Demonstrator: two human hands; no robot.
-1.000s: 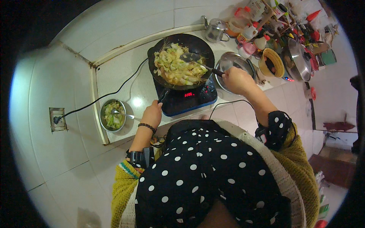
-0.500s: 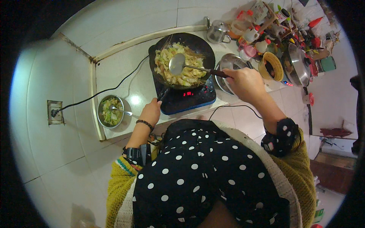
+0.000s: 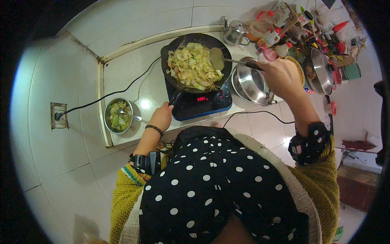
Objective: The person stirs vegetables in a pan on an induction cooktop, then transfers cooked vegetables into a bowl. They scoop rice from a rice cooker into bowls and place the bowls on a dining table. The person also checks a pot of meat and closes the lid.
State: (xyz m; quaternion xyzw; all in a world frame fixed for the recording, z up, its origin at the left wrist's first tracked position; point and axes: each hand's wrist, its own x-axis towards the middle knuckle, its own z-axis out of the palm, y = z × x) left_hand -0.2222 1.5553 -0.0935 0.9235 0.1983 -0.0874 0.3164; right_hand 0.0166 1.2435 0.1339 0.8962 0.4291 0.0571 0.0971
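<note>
A dark wok (image 3: 224,45) full of chopped cabbage (image 3: 193,67) and thin noodle-like strands sits on a black induction cooker (image 3: 193,110). My left hand (image 3: 161,117) is closed around the wok's handle (image 3: 174,99). In my right hand (image 3: 282,79) is the dark grip of a wok spatula (image 3: 217,59). Its rounded metal head is at the right side of the cabbage, inside the wok. Below my right hand stand nested steel pots (image 3: 256,94), partly hidden by the hand.
At the counter's left end stands a steel bowl (image 3: 106,118) of cabbage with a spoon (image 3: 129,115) in it. A steel kettle (image 3: 235,33) is behind the wok. Bottles and jars crowd the back right, near a lidded pan (image 3: 321,71). A black cord (image 3: 118,96) runs to the wall socket.
My right hand has moved right and slightly up, taking the spatula head from the middle of the cabbage to the wok's right side. My left hand stays on the handle.
</note>
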